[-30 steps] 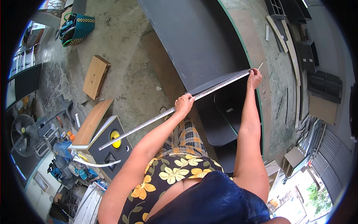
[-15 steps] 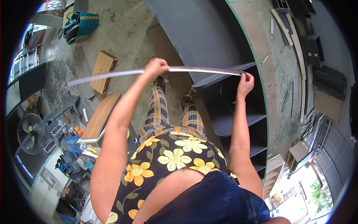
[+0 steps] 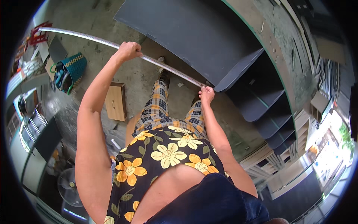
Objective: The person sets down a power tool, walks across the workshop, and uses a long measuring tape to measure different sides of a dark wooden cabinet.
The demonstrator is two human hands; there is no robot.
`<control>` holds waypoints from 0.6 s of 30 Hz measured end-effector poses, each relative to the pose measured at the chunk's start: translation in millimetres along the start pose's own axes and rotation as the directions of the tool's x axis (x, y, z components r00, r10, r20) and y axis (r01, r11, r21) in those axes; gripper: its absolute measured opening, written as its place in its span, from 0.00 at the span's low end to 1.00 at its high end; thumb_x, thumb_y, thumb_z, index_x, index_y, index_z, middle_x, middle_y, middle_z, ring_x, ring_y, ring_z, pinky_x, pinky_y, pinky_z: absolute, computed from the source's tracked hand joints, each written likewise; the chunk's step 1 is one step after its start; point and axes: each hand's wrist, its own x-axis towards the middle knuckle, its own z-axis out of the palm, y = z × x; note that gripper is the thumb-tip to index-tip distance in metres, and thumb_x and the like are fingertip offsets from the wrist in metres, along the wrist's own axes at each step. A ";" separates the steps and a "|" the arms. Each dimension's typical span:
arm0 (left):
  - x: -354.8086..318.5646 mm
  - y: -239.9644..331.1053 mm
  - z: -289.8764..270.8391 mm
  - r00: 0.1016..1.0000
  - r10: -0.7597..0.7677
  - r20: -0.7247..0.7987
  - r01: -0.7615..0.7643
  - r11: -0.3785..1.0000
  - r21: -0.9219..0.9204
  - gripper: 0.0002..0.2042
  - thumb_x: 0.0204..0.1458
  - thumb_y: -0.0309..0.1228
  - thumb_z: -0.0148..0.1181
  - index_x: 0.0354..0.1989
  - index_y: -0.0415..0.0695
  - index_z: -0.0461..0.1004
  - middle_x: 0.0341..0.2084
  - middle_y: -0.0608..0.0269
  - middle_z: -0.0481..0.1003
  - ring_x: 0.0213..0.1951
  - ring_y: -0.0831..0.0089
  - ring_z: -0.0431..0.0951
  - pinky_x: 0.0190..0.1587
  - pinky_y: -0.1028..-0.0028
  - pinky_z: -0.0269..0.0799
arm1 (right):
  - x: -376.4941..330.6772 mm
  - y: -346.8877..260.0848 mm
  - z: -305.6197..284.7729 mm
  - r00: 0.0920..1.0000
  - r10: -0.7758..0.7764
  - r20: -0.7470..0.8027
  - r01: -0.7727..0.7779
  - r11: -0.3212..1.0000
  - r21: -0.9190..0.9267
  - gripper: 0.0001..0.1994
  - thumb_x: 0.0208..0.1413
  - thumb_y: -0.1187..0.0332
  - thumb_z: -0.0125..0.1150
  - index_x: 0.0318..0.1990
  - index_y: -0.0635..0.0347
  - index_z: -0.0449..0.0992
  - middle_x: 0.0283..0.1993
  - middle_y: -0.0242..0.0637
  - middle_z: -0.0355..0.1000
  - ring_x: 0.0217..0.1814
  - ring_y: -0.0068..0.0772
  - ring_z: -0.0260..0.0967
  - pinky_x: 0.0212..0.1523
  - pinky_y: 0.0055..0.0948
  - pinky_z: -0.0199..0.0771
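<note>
A long, thin, silvery-white ruler [image 3: 167, 68] with fine marks along it slants across the view, its far-left end reaching high at the upper left. My left hand [image 3: 128, 50] is closed around it near the middle of its length. At the lower right end, my right hand [image 3: 206, 95] pinches it between thumb and fingers. Just beyond that end stands the dark grey cabinet [image 3: 194, 37], a large panelled piece with rounded shelves. The ruler passes in front of my legs and appears apart from the cabinet.
On the floor at left are a wooden drawer-like box [image 3: 116, 101] and a teal woven basket [image 3: 75, 69] with things in it. A fan [image 3: 71, 186] stands at lower left. Unfinished shelving [image 3: 261, 168] is at right, with strips and boards beyond the cabinet.
My view has turned toward the right. The ruler has tilted, its left end now higher. My right hand has come inward, away from the cabinet's shelves; both hands keep their hold.
</note>
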 end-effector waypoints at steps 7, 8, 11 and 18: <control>70.7 -1.5 8.8 0.988 0.150 -0.028 -0.146 0.985 0.089 0.10 0.44 0.38 0.61 0.28 0.46 0.74 0.24 0.62 0.77 0.34 0.62 0.76 0.41 0.62 0.63 | 32.6 3.1 26.3 0.942 0.179 -0.284 -0.107 0.962 0.251 0.07 0.53 0.74 0.56 0.39 0.65 0.69 0.29 0.36 0.71 0.20 0.22 0.69 0.15 0.19 0.69; 77.4 -0.3 10.9 0.986 0.162 -0.045 -0.157 0.982 0.109 0.09 0.44 0.38 0.61 0.29 0.46 0.74 0.25 0.62 0.77 0.34 0.63 0.76 0.41 0.62 0.63 | 39.6 1.0 28.4 0.917 0.230 -0.325 -0.117 0.936 0.331 0.07 0.53 0.74 0.55 0.38 0.64 0.69 0.28 0.35 0.71 0.21 0.22 0.68 0.16 0.19 0.69; 93.0 1.0 17.0 0.981 0.183 -0.070 -0.172 0.974 0.144 0.08 0.44 0.36 0.60 0.30 0.47 0.74 0.27 0.64 0.77 0.37 0.64 0.75 0.40 0.62 0.63 | 53.8 -4.8 33.4 0.862 0.326 -0.389 -0.127 0.881 0.456 0.05 0.54 0.74 0.54 0.38 0.63 0.69 0.28 0.35 0.70 0.22 0.22 0.68 0.17 0.18 0.69; 119.1 0.4 39.9 0.957 0.232 -0.173 -0.197 0.960 0.198 0.05 0.46 0.31 0.55 0.32 0.53 0.75 0.30 0.66 0.74 0.41 0.65 0.73 0.42 0.62 0.64 | 75.0 -8.1 35.0 0.768 0.380 -0.516 -0.031 0.826 0.562 0.06 0.54 0.73 0.54 0.39 0.60 0.67 0.29 0.37 0.69 0.25 0.27 0.68 0.22 0.24 0.69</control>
